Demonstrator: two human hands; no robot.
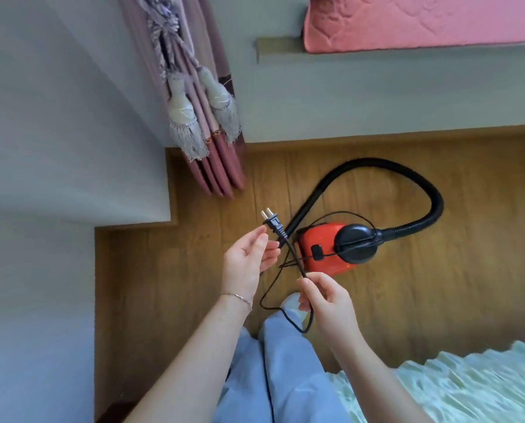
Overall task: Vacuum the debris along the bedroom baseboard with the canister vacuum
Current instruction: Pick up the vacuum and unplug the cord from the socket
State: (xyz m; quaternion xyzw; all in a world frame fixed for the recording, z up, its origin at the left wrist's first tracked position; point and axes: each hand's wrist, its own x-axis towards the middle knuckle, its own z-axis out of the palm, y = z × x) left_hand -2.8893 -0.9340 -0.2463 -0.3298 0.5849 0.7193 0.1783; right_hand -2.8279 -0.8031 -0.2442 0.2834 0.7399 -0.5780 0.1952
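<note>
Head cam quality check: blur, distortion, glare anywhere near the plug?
Head view: wide-angle bending, edges of the wall splay toward the corners; plug, cord in the grip of the right hand, and vacuum sharp; bed cover smeared bottom right; soft even light, no hard glare.

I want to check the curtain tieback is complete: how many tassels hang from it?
2. The left tassel and the right tassel hang side by side against the curtain. Others may hide in the folds.
</note>
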